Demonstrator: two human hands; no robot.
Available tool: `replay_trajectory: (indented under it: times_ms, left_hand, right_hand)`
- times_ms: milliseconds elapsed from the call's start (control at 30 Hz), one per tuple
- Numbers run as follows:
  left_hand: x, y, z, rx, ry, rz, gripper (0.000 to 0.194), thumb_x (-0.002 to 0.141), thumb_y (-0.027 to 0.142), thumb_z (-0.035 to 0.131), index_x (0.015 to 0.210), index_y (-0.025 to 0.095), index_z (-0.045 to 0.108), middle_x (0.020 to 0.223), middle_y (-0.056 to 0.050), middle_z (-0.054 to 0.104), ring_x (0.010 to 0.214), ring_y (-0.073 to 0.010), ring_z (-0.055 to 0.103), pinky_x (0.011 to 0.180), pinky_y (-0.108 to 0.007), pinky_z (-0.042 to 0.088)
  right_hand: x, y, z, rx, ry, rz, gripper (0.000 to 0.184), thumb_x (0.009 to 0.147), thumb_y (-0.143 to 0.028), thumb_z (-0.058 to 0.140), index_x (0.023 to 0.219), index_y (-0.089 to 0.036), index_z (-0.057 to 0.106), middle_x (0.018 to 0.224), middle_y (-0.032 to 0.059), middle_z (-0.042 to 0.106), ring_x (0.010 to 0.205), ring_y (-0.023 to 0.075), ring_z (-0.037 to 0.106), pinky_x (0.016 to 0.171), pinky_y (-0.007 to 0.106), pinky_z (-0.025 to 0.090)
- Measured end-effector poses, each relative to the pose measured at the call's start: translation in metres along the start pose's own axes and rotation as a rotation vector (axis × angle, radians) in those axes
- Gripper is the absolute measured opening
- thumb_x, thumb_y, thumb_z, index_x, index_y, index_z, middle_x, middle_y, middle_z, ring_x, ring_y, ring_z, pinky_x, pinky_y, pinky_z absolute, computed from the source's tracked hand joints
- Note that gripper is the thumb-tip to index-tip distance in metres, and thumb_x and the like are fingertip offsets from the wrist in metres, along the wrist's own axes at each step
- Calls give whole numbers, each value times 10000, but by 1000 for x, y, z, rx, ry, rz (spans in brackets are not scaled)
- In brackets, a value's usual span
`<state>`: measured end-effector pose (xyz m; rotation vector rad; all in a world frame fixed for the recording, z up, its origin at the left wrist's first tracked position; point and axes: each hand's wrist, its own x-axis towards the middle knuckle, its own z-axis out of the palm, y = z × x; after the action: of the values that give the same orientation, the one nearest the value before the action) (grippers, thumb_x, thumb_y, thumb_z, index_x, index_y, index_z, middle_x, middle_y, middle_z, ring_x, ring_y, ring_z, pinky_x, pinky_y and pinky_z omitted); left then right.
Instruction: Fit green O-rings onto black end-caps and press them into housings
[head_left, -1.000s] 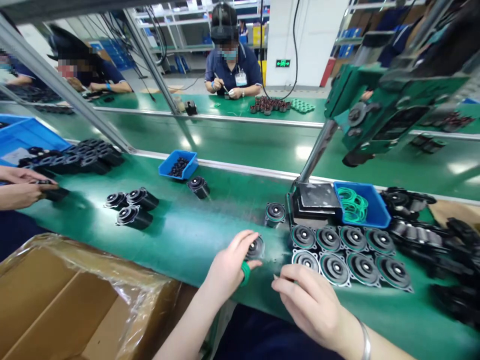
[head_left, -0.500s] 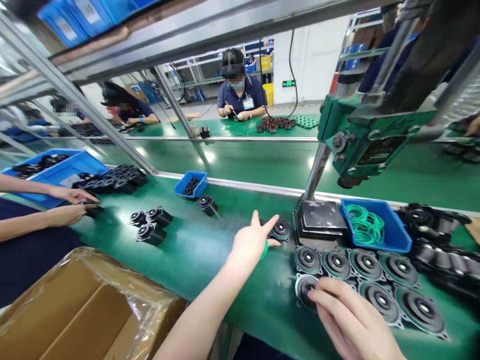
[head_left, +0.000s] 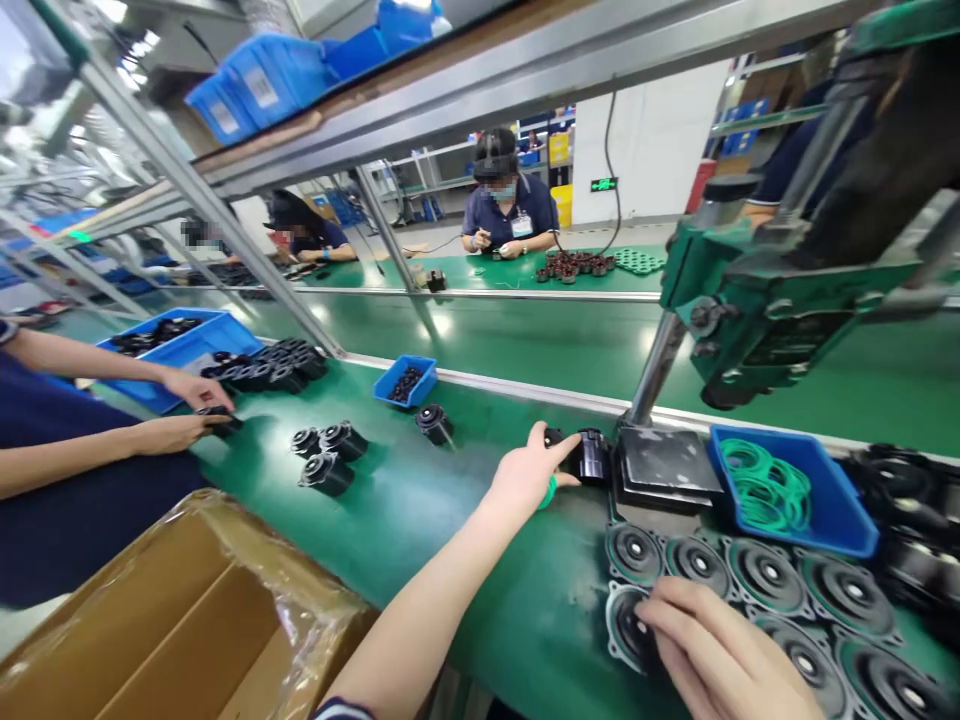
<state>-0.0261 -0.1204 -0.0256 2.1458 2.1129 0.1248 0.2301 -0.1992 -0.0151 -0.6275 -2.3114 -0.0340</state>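
My left hand [head_left: 534,472] reaches forward over the green bench and grips a black round part [head_left: 589,456] beside the press base [head_left: 664,465]; a green ring sits on one of its fingers. My right hand [head_left: 712,655] lies near the front edge, fingers curled on a black disc with a green rim [head_left: 626,630]. That disc is the left end of two rows of several like discs [head_left: 765,575].
A blue bin of green rings [head_left: 787,490] stands right of the press. A green press head [head_left: 757,300] hangs above. Black cylindrical parts [head_left: 330,455] and a small blue tray [head_left: 405,380] lie left. A co-worker's hands [head_left: 180,410] work at far left. An open carton [head_left: 172,620] sits below.
My left hand moved forward and took hold of the black part by the press, tipping it on its side. My right hand stayed on the front-left disc. The view rose.
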Motion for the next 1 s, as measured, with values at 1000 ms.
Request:
replay_trajectory:
  times_ms: [1000]
  left_hand:
    - [-23, -77, 12, -539, 267, 126, 570, 786, 231, 778, 1282, 232, 498, 1317, -90, 539, 1159, -251, 634, 1002, -385, 523]
  right_hand:
    - [200, 64, 109, -76, -1163, 272, 403, 880, -355, 692, 1212, -158, 577, 1210, 84, 583, 1001, 196, 609, 869, 391, 533]
